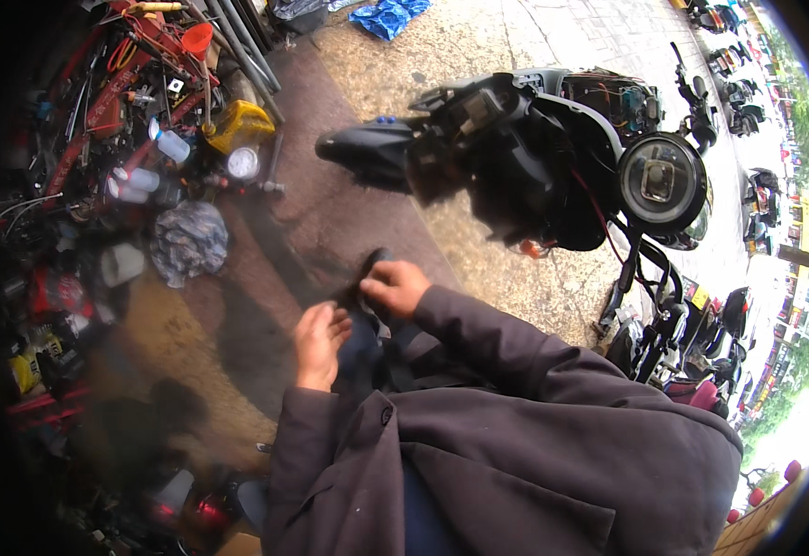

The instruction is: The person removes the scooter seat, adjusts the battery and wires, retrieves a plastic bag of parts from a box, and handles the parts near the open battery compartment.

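Note:
My left hand (321,335) is raised in front of my body, its fingers stretched and slightly apart, with nothing in it that I can see. To its right, my right hand (398,288) has curled fingers; what they hold, if anything, is hidden. A dark rounded shape, perhaps a shoe tip (378,256), shows just beyond the right hand. Ahead and to the right stands a scooter (534,167) with panels off and wiring exposed. Its round headlight (661,181) faces right, and a black fender (364,155) points left.
Tools and parts crowd the left side, with a yellow jug (240,126), a red funnel (197,39), a plastic bottle (172,145) and a crumpled plastic bag (189,243). A reddish-brown mat (316,102) covers the ground. More two-wheelers (650,324) are parked at right.

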`<state>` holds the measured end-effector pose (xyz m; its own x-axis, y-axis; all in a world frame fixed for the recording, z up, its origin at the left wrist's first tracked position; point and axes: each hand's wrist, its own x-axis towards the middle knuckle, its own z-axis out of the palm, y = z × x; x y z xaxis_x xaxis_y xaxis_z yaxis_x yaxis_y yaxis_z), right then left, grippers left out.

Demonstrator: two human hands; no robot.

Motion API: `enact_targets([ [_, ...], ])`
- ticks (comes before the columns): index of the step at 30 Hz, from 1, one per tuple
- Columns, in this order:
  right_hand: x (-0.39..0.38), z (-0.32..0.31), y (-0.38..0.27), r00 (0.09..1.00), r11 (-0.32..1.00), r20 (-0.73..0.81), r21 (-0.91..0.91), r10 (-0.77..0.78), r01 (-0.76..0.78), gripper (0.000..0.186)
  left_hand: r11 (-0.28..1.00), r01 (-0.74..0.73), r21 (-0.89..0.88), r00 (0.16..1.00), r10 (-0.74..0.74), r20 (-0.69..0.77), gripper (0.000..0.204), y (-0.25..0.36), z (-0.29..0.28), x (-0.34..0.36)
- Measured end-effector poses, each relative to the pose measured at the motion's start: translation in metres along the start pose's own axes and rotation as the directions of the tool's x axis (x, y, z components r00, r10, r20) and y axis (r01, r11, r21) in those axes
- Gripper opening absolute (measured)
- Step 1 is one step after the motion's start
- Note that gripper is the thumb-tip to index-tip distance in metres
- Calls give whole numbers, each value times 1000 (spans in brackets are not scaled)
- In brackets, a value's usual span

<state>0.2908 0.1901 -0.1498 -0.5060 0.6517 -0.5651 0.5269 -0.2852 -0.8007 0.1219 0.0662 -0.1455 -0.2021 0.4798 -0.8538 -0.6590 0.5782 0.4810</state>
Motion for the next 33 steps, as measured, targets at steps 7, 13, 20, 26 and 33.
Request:
enact_targets([
  [7, 12, -29, 48, 965, 976, -168, -50, 202, -213, 35, 977, -23, 213, 990, -7, 138, 27, 50, 27, 31],
  [13, 5, -36, 113, 864, 897, -259, 224, 432, -382, 33, 949, -126, 291, 967, 52, 249, 26, 82, 21, 51],
  [20, 77, -7, 92, 924, 920, 32, 84, 381, -382, 28, 959, -245, 140, 970, 242, 33, 21, 82, -65, 8],
  [26, 131, 35, 56, 929, 906, 96, -277, 357, -320, 23, 958, -278, -68, 938, 256, -234, 21, 49, -177, -43],
  [33, 146, 127, -5, 908, 822, -31, -415, 417, -391, 35, 853, -490, -180, 850, 421, -317, 20, 25, -307, -57],
])
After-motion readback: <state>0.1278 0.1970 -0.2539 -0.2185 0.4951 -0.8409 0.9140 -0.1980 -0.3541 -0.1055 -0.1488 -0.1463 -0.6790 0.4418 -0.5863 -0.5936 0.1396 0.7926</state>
